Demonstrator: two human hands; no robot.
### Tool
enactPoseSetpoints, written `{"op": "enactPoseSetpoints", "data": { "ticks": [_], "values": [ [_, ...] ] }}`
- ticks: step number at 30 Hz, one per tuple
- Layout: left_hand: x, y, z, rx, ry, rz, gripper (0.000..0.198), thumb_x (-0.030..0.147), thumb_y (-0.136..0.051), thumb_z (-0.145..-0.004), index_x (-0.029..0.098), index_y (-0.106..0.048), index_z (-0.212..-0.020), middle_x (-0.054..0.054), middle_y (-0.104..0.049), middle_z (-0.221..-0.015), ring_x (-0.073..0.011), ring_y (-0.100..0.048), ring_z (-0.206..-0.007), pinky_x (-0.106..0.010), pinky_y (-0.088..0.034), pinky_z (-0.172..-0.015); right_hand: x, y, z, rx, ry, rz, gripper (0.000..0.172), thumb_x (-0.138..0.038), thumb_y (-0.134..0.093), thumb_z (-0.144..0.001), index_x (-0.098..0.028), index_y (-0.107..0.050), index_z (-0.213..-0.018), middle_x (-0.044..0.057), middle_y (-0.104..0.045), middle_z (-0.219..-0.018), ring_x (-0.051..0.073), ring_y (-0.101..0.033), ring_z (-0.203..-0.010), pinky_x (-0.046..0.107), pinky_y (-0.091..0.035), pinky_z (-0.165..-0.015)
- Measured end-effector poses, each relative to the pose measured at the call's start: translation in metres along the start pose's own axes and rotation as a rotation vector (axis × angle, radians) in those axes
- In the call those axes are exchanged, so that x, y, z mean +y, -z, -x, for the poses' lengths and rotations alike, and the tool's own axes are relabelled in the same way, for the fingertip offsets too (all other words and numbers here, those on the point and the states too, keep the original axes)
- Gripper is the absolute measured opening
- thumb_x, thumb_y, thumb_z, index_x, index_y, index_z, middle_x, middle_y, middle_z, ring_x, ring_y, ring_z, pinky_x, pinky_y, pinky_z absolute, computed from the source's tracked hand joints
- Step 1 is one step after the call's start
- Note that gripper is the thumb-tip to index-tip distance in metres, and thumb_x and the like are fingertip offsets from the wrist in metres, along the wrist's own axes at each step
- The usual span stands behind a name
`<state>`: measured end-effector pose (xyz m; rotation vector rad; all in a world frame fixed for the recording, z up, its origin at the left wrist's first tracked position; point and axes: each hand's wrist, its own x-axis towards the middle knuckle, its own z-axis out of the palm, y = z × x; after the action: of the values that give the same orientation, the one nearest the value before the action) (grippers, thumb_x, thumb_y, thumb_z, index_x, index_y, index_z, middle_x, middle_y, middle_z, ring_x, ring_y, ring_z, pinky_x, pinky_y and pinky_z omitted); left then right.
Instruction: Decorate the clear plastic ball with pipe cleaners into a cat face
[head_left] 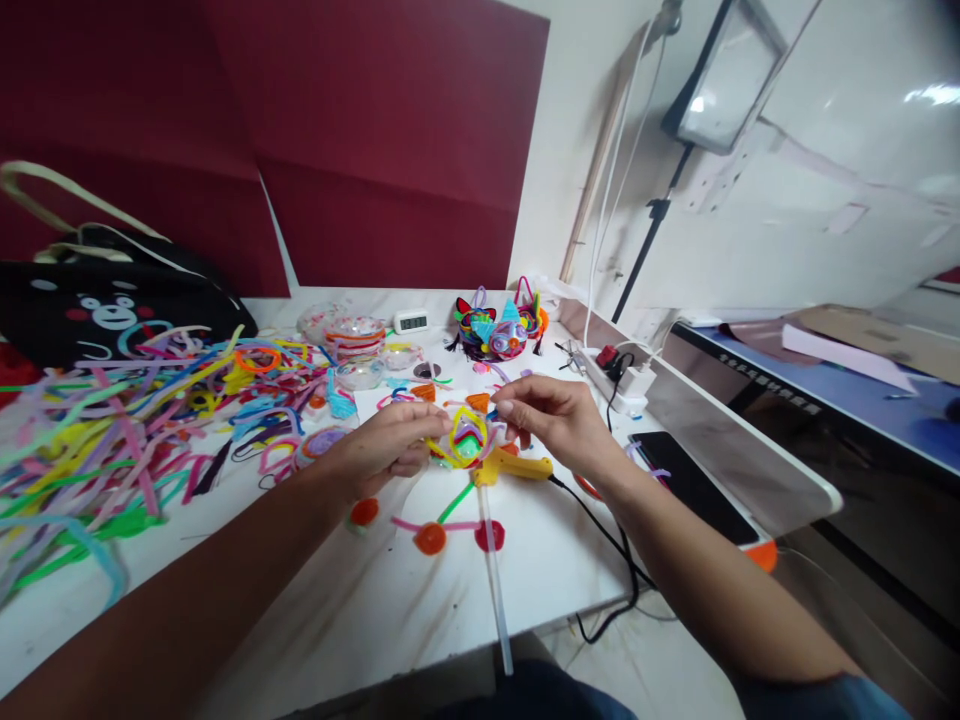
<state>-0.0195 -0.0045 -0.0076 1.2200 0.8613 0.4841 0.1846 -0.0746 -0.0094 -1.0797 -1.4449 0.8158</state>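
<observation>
Both hands meet over the middle of the white table (pixel 390 620). My left hand (pixel 394 445) has its fingers curled round a small colourful pipe-cleaner piece (pixel 466 438) with yellow loops. From the other side my right hand (pixel 547 415) pinches the same piece with fingertips pressed together. Just under it lies a yellow hot glue gun (pixel 517 466) with a clear glue stick (pixel 495 570) pointing toward me and a black cord (pixel 600 540) running off the table edge. Red and orange discs (pixel 431 538) on pink and green stems lie in front.
A big heap of loose pipe cleaners (pixel 112 440) covers the left. Behind it sits a black bag (pixel 105 300). At the back are clear bowls (pixel 352 335), a small digital clock (pixel 411 321) and a finished colourful craft (pixel 499 325). A power strip (pixel 622 375) and dark tablet (pixel 690 485) lie to the right.
</observation>
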Motion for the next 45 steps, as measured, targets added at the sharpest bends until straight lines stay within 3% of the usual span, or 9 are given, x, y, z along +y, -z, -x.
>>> {"op": "enactPoseSetpoints", "data": {
  "ticks": [5,11,18,28,32,41,45],
  "values": [
    [-0.001,-0.002,0.001,-0.005,0.001,0.003,0.020,0.026,-0.070,-0.073,0.015,-0.054,-0.075,0.010,-0.035,-0.047,0.0004,-0.021,-0.036,-0.012,-0.013,-0.034,0.005,-0.008,0.003,0.019,0.012,0.018,0.017,-0.029,-0.073,-0.077,-0.014,-0.074,-0.084,0.004,-0.071,-0.068,0.014,-0.064,-0.057,0.025,-0.051,-0.051],
    [-0.002,-0.002,0.001,-0.002,-0.001,-0.001,0.019,0.024,-0.069,-0.074,0.015,-0.053,-0.074,0.010,-0.035,-0.048,0.0002,-0.021,-0.036,-0.012,-0.014,-0.034,0.008,-0.011,0.003,-0.061,0.311,0.302,0.012,-0.016,-0.066,-0.083,-0.016,-0.076,-0.090,0.008,-0.074,-0.084,0.016,-0.066,-0.073,0.027,-0.050,-0.063],
    [-0.002,-0.002,0.001,0.005,-0.009,0.014,0.020,0.025,-0.070,-0.074,0.015,-0.052,-0.073,0.010,-0.035,-0.050,0.0001,-0.022,-0.038,-0.012,-0.014,-0.034,0.010,-0.012,0.000,-0.094,0.531,0.359,0.013,-0.013,-0.064,-0.086,-0.018,-0.076,-0.089,0.010,-0.074,-0.084,0.017,-0.067,-0.079,0.029,-0.054,-0.071],
    [-0.002,-0.003,0.001,-0.019,-0.004,-0.028,0.023,0.026,-0.073,-0.070,0.015,-0.053,-0.075,0.011,-0.034,-0.048,0.0004,-0.021,-0.038,-0.012,-0.013,-0.035,0.013,-0.011,-0.001,-0.104,0.623,0.424,0.016,-0.008,-0.061,-0.086,-0.017,-0.074,-0.090,0.010,-0.073,-0.083,0.017,-0.067,-0.078,0.030,-0.054,-0.071],
    [-0.003,-0.002,0.000,-0.019,0.005,-0.061,0.023,0.026,-0.073,-0.070,0.016,-0.052,-0.073,0.012,-0.032,-0.046,0.0000,-0.020,-0.037,-0.013,-0.012,-0.035,0.013,-0.011,0.001,-0.113,0.576,0.434,0.016,-0.012,-0.060,-0.087,-0.019,-0.074,-0.090,0.009,-0.072,-0.087,0.018,-0.067,-0.081,0.030,-0.054,-0.069],
    [-0.007,0.001,-0.004,-0.010,0.001,-0.081,0.024,0.027,-0.073,-0.069,0.018,-0.052,-0.071,0.012,-0.031,-0.044,-0.0008,-0.018,-0.035,-0.015,-0.010,-0.035,0.009,-0.007,0.001,-0.020,0.251,0.306,0.010,-0.021,-0.067,-0.084,-0.018,-0.075,-0.088,0.005,-0.068,-0.082,0.014,-0.057,-0.070,0.026,-0.044,-0.061],
    [-0.008,0.000,-0.005,-0.004,-0.004,-0.084,0.023,0.027,-0.073,-0.070,0.018,-0.052,-0.074,0.012,-0.032,-0.044,-0.0007,-0.018,-0.035,-0.015,-0.011,-0.035,0.011,-0.007,-0.005,-0.047,0.087,0.242,0.012,-0.026,-0.068,-0.081,-0.015,-0.074,-0.085,0.003,-0.067,-0.077,0.012,-0.056,-0.064,0.025,-0.042,-0.057]
  ]
}}
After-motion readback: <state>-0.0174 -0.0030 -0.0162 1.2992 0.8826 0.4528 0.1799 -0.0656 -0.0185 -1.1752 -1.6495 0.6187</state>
